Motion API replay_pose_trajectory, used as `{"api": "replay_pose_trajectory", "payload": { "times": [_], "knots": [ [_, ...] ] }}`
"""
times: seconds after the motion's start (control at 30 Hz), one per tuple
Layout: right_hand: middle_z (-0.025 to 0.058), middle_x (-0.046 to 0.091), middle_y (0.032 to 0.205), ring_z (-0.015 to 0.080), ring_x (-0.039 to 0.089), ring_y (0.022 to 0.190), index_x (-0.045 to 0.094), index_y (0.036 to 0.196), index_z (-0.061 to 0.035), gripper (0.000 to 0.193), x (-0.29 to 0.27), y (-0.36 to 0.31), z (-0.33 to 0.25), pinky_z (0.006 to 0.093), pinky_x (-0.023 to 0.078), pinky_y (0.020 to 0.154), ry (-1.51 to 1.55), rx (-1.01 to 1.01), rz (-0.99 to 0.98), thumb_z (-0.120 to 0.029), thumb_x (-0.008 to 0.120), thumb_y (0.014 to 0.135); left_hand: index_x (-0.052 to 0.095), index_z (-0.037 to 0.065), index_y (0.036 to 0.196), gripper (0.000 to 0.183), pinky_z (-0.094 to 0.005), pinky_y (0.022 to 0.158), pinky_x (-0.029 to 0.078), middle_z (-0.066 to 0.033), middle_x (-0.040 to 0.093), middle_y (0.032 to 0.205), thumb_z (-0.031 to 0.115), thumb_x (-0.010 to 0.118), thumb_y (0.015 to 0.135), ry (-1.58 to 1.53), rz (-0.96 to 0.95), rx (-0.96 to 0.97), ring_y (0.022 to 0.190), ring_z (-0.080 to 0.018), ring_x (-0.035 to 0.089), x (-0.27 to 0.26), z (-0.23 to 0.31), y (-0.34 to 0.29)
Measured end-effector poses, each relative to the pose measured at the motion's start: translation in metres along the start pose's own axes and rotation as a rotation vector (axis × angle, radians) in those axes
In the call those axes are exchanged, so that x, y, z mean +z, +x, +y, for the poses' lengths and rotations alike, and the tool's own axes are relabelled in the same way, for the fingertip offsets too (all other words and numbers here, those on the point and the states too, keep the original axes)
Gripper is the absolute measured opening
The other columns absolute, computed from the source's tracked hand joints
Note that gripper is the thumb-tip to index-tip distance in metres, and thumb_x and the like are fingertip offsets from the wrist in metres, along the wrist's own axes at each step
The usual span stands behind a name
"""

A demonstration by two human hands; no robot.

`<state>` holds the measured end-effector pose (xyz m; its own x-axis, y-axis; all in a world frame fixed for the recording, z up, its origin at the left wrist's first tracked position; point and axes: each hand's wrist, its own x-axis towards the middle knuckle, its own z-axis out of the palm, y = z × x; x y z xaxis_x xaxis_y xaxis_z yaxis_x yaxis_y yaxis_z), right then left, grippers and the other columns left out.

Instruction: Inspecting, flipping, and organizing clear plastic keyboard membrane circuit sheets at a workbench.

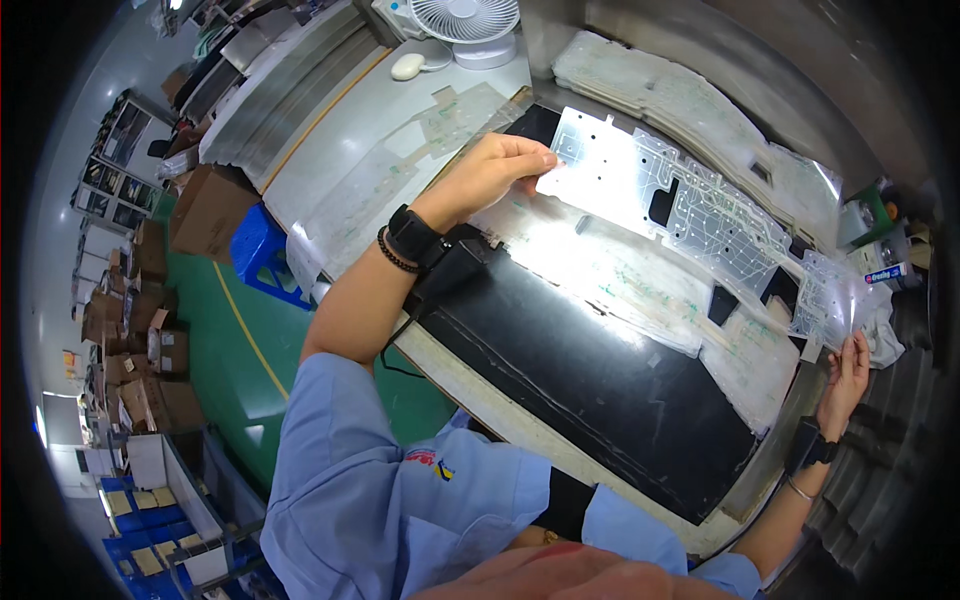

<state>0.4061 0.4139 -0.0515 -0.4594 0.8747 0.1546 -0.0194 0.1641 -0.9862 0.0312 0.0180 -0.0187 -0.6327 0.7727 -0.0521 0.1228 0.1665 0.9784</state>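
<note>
A long, clear flexible circuit film (715, 220) with pale printed traces, dark holes and cut-outs stretches between my hands. My left hand (490, 172) is closed on its left end, thumb against the fingers. At the far right end, the fingers of my right hand (848, 380) pinch the film's edge. Bright glare washes over its left part. Beneath lies a whitish translucent sheet (650, 285) of similar outline, on a black board (600, 370). Whether the film touches this sheet along its length, I cannot tell.
Stacked whitish sheets (660, 85) lie along the back. To the left are more translucent sheets (400, 150), a white fan (480, 25) and a small white rounded object (407, 67). A blue stool (265, 255) and cartons (210, 205) stand beyond the table; a green container (880, 215) is at right.
</note>
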Motion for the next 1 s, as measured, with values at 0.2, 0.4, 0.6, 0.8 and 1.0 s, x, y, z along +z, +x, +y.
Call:
{"api": "replay_pose_trajectory", "payload": {
  "times": [0.2, 0.4, 0.6, 0.8, 1.0],
  "knots": [
    [-0.0023, 0.052, 0.085, 0.0031, 0.048, 0.074, 0.051, 0.111, -0.0033, 0.026, -0.002, 0.000, 0.002, 0.0179, 0.042, 0.065, 0.032, 0.033, 0.002, -0.014, 0.052, 0.087, 0.063, -0.001, 0.091, 0.023, -0.0199, 0.065, 0.040, -0.0008, 0.060, 0.078, 0.018, 0.050, 0.086, -0.025, -0.043, 0.039, 0.069, -0.0066, 0.049, 0.007, 0.008, -0.005],
    [-0.0024, 0.053, 0.085, 0.0033, 0.049, 0.073, 0.053, 0.109, -0.0036, 0.023, -0.003, 0.000, 0.003, 0.0175, 0.043, 0.064, 0.074, 0.017, 0.003, -0.013, 0.052, 0.087, 0.062, -0.001, 0.093, 0.023, -0.0203, 0.066, 0.041, -0.0013, 0.059, 0.078, 0.017, 0.050, 0.087, -0.009, -0.055, 0.052, 0.070, -0.0070, 0.050, 0.008, 0.010, -0.007],
    [-0.0021, 0.054, 0.085, 0.0038, 0.050, 0.073, 0.053, 0.109, -0.0041, 0.023, -0.006, -0.001, 0.003, 0.0176, 0.044, 0.063, 0.071, 0.035, 0.028, -0.013, 0.052, 0.087, 0.062, -0.001, 0.095, 0.023, -0.0203, 0.066, 0.041, -0.0012, 0.059, 0.078, 0.017, 0.049, 0.087, -0.002, -0.058, 0.067, 0.069, -0.0074, 0.050, 0.009, 0.008, -0.005],
    [-0.0002, 0.052, 0.084, 0.0051, 0.049, 0.071, 0.050, 0.108, -0.0031, 0.023, 0.013, -0.011, -0.008, 0.0181, 0.043, 0.062, 0.129, 0.067, -0.050, -0.013, 0.052, 0.087, 0.061, 0.000, 0.094, 0.024, -0.0198, 0.064, 0.041, -0.0012, 0.060, 0.080, 0.020, 0.048, 0.088, 0.016, -0.016, 0.096, 0.065, -0.0069, 0.049, -0.003, 0.004, -0.003],
    [0.0006, 0.054, 0.081, 0.0057, 0.050, 0.069, 0.050, 0.109, -0.0021, 0.024, 0.036, -0.024, -0.020, 0.0188, 0.043, 0.060, 0.162, 0.065, -0.127, -0.011, 0.052, 0.087, 0.060, 0.000, 0.093, 0.026, -0.0195, 0.065, 0.041, -0.0029, 0.060, 0.078, 0.022, 0.047, 0.089, 0.026, 0.098, 0.096, 0.064, -0.0070, 0.050, -0.018, 0.001, 0.002]
  ]
}}
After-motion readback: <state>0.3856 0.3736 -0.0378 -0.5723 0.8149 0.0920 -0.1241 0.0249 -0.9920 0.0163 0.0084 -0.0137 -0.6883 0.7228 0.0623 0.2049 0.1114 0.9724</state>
